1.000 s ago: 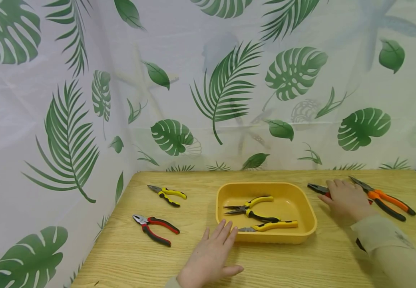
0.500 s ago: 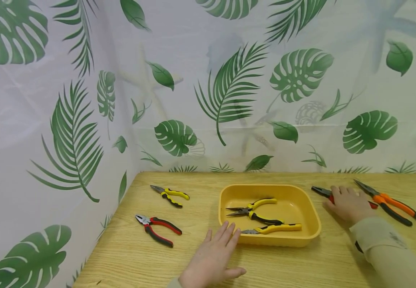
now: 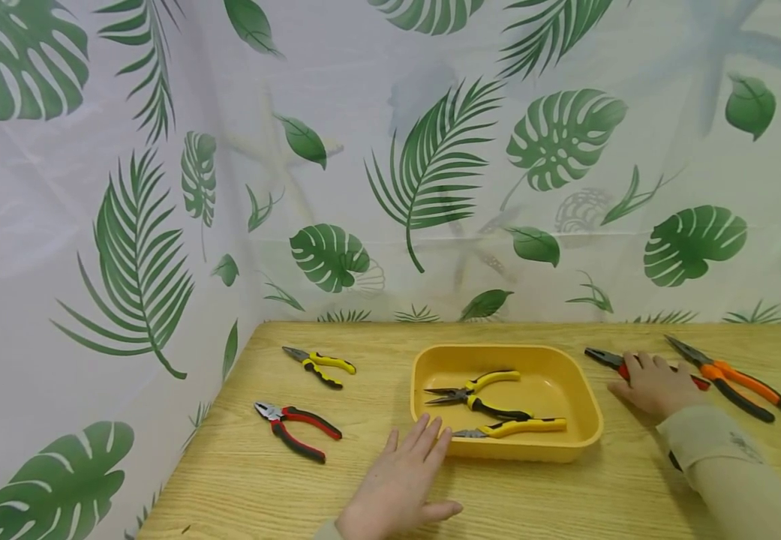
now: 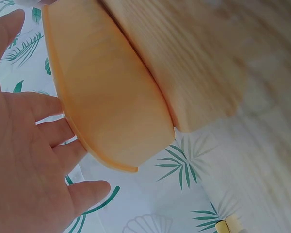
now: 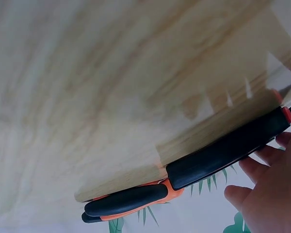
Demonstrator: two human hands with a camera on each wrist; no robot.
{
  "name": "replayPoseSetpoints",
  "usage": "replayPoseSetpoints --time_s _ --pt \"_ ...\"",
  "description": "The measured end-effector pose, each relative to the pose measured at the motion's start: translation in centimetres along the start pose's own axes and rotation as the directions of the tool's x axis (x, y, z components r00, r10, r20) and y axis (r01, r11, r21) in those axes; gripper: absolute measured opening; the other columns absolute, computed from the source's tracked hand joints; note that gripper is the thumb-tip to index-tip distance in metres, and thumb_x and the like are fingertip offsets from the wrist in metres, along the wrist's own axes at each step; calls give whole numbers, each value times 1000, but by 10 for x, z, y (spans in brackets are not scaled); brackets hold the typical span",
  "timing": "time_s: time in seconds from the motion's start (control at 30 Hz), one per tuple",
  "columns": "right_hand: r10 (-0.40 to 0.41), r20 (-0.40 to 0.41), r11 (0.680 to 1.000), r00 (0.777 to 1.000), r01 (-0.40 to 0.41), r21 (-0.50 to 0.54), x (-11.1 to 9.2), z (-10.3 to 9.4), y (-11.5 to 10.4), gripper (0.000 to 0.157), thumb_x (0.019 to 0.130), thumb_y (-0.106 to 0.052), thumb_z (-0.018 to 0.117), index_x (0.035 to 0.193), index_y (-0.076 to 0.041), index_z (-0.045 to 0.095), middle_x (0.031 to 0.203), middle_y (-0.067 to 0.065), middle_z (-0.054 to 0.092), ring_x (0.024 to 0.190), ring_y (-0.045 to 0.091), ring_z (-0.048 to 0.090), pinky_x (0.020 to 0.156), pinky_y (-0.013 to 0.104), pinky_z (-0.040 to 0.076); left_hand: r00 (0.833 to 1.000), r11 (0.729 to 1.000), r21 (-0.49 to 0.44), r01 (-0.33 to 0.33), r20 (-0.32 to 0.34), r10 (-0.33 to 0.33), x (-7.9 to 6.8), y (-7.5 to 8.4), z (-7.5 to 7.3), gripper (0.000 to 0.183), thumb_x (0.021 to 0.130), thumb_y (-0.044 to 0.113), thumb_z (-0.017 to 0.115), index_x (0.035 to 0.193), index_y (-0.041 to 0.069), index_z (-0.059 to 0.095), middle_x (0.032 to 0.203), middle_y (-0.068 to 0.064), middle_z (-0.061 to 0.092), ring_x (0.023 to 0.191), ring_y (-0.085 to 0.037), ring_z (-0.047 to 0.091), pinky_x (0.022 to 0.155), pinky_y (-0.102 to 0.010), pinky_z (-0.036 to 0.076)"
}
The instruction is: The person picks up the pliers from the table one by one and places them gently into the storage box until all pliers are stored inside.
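Observation:
My left hand (image 3: 400, 480) lies with its fingers spread, fingertips right at the near left rim of a yellow plastic tray (image 3: 582, 431). In the left wrist view its straight fingers (image 4: 63, 133) meet the tray's outer side. Inside the tray lie long-nose pliers (image 3: 481, 401) with yellow-and-black handles and a second pair of yellow-handled pliers (image 3: 518, 427). To the tray's right, my right hand (image 3: 656, 386) grips combination pliers (image 3: 602, 358) with red-and-black handles, thumb on the near side and fingers across the far side. The right wrist view shows fingertips along the black handle (image 5: 228, 145).
Orange-and-black long-nose pliers (image 3: 731, 379) lie just right of my right hand. On the table's left are yellow-and-black pliers (image 3: 319, 366) and red-and-black combination pliers (image 3: 295, 431). A leaf-patterned white cloth (image 3: 464, 285) hangs behind the wooden table (image 3: 248, 495).
The head view has shifted slightly, so everything sits a little further right. My right hand has settled slightly on the red-and-black pliers; my left hand stays at the tray.

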State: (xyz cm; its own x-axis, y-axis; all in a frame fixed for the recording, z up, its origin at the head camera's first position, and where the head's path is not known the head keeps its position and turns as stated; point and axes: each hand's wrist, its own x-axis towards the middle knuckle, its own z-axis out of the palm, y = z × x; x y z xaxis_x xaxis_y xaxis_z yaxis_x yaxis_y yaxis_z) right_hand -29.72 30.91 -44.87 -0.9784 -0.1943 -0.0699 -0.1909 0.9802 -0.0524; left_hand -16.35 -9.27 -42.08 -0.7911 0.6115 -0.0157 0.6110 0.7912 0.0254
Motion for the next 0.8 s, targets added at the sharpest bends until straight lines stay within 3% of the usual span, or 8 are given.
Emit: replayPoseSetpoints --time_s 0.8 --pt "-70 17 996 997 71 -54 -16 2 -2 78 86 -53 43 125 14 37 122 37 37 108 53 34 83 67 21 1000 1000 22 0 -14 0 0 2 -1 83 81 66 33 142 12 19 146 -6 14 133 -21 8 97 -48 26"
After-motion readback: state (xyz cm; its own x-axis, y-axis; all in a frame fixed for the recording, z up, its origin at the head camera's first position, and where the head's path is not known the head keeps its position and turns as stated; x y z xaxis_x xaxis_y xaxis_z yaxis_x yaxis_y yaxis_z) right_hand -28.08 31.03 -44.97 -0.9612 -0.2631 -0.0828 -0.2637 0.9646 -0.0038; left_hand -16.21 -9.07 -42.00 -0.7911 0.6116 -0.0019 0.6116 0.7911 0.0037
